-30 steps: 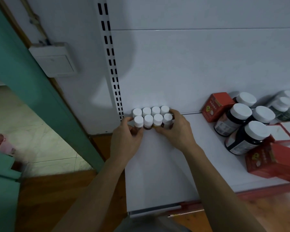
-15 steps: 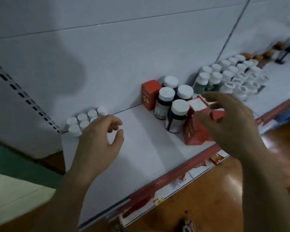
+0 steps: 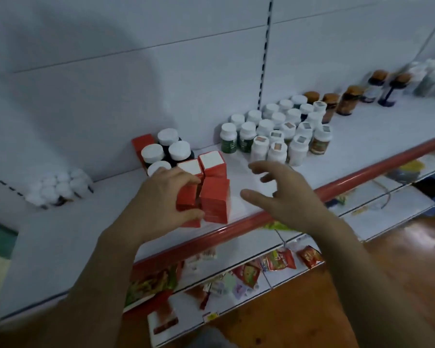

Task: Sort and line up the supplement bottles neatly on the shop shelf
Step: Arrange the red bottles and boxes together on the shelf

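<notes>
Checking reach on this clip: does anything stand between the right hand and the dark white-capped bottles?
Yes. The red boxes stand between the right hand and the dark bottles, which sit behind and to the left of them. The left hand grips those boxes.

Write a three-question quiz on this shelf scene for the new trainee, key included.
1. True or false: the right hand is holding a bottle.
2. What does the left hand grip? A) a green-labelled bottle B) the red boxes C) a snack packet
3. Fill in: the cluster of small white-capped bottles stands near the ____ end of the shelf.

Key: 1 false, its fingers are spread and hold nothing; 2 B; 3 left.
</notes>
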`<state>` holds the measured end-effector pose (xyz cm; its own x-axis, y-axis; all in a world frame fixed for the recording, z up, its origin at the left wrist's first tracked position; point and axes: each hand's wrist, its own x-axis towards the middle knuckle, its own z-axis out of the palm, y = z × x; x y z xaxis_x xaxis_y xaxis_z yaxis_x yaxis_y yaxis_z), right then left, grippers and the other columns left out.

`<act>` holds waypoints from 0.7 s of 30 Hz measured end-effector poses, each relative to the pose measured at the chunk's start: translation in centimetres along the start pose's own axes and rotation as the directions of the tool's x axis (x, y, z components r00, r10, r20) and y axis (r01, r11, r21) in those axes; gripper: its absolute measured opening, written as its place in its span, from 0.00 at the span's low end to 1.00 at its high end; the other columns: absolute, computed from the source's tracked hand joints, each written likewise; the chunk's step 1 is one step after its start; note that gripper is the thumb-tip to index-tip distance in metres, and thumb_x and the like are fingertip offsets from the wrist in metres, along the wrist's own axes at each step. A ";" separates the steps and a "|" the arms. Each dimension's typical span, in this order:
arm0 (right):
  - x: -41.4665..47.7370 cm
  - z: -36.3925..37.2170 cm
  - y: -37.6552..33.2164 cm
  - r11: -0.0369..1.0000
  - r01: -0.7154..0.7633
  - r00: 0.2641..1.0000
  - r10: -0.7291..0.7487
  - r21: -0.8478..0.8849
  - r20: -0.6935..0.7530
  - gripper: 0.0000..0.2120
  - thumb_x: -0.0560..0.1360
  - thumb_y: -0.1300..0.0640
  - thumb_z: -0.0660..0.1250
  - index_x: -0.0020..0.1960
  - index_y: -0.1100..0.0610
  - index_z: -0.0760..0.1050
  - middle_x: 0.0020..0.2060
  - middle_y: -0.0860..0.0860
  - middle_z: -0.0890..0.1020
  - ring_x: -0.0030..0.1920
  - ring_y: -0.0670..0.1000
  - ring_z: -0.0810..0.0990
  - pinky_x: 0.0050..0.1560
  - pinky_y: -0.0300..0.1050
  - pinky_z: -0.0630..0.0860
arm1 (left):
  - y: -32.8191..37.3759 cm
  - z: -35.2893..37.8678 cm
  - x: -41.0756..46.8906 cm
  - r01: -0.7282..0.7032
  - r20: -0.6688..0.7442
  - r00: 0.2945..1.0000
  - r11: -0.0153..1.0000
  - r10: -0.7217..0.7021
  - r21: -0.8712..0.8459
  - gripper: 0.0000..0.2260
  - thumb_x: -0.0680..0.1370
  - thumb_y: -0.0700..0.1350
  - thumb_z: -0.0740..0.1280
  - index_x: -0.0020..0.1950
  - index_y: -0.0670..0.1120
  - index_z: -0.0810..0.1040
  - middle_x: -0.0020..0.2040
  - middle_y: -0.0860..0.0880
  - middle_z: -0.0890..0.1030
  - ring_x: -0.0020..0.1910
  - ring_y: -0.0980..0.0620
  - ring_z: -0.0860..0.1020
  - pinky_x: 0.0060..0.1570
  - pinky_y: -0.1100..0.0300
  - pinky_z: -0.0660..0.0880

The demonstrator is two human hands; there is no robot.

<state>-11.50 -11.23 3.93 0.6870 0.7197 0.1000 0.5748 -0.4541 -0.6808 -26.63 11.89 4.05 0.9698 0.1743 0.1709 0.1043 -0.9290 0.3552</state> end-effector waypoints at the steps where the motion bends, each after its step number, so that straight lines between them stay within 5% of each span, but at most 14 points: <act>1: 0.5 1.3 -0.3 1.000 0.028 0.996 -0.029 0.006 0.080 0.33 0.73 0.39 0.73 0.74 0.50 0.69 0.66 0.45 0.75 0.58 0.42 0.74 0.55 0.40 0.72 | 0.0 0.4 -0.2 0.027 0.022 0.999 0.998 -0.029 0.060 0.30 0.68 0.59 0.80 0.67 0.53 0.78 0.59 0.57 0.76 0.55 0.53 0.72 0.56 0.48 0.74; 5: 2.4 5.7 -0.1 0.987 0.115 0.975 -0.134 0.115 0.175 0.38 0.68 0.43 0.79 0.72 0.51 0.69 0.61 0.50 0.78 0.57 0.50 0.77 0.59 0.47 0.75 | -0.1 1.6 -0.6 0.130 0.005 0.991 0.965 -0.134 0.229 0.35 0.67 0.52 0.81 0.72 0.54 0.74 0.63 0.53 0.72 0.57 0.48 0.72 0.55 0.45 0.74; 7: 3.1 6.3 0.5 0.978 0.159 0.975 -0.177 0.136 0.133 0.34 0.67 0.42 0.78 0.69 0.52 0.72 0.56 0.51 0.80 0.53 0.53 0.79 0.53 0.46 0.75 | -0.2 1.8 -0.7 0.185 -0.019 0.982 0.951 -0.187 0.249 0.35 0.68 0.50 0.81 0.73 0.54 0.73 0.62 0.52 0.71 0.58 0.46 0.72 0.54 0.44 0.75; 10: 4.1 5.1 1.5 0.965 0.211 0.964 -0.232 0.158 0.128 0.32 0.65 0.37 0.72 0.65 0.50 0.74 0.51 0.48 0.80 0.49 0.51 0.79 0.49 0.48 0.76 | 0.8 1.1 -0.8 0.241 -0.024 0.970 0.934 -0.243 0.264 0.31 0.67 0.53 0.81 0.67 0.54 0.74 0.60 0.52 0.70 0.58 0.46 0.71 0.54 0.45 0.73; 13: 5.1 1.7 3.4 0.950 0.237 0.956 -0.265 0.203 0.126 0.30 0.68 0.42 0.77 0.65 0.49 0.74 0.52 0.44 0.80 0.48 0.45 0.77 0.51 0.43 0.75 | 3.0 -0.9 -0.8 0.243 -0.061 0.970 0.920 -0.236 0.306 0.29 0.65 0.58 0.82 0.59 0.58 0.71 0.57 0.55 0.70 0.55 0.50 0.69 0.52 0.48 0.71; 15: 5.7 -2.3 5.3 0.931 0.213 0.969 -0.240 0.298 0.058 0.25 0.69 0.45 0.79 0.63 0.47 0.75 0.50 0.43 0.81 0.49 0.42 0.77 0.49 0.36 0.73 | 5.5 -2.5 0.2 0.306 -0.165 0.947 0.932 -0.276 0.197 0.29 0.64 0.62 0.77 0.59 0.62 0.68 0.56 0.58 0.71 0.54 0.54 0.68 0.51 0.51 0.70; 17: 6.4 -7.4 7.8 0.872 0.170 0.984 -0.171 0.459 -0.039 0.21 0.71 0.49 0.78 0.61 0.49 0.76 0.50 0.46 0.82 0.53 0.46 0.81 0.49 0.39 0.78 | 8.0 -3.0 3.1 0.307 -0.304 0.906 0.952 -0.293 -0.002 0.29 0.64 0.61 0.76 0.61 0.65 0.68 0.58 0.57 0.75 0.55 0.54 0.72 0.53 0.50 0.73; 21: 7.2 -17.5 14.5 0.687 0.102 0.942 0.167 0.720 -0.293 0.18 0.76 0.59 0.74 0.63 0.55 0.72 0.55 0.53 0.83 0.55 0.53 0.84 0.51 0.52 0.84 | 13.2 1.0 14.5 0.037 -0.504 0.836 0.940 -0.216 -0.340 0.26 0.71 0.52 0.78 0.67 0.57 0.74 0.60 0.57 0.79 0.57 0.55 0.80 0.55 0.59 0.78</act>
<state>9.53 -21.84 7.52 0.8730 0.4481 0.1927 0.1448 0.1393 -0.9796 -10.99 1.84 10.28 0.6774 0.5107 0.5294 0.0593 -0.7552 0.6528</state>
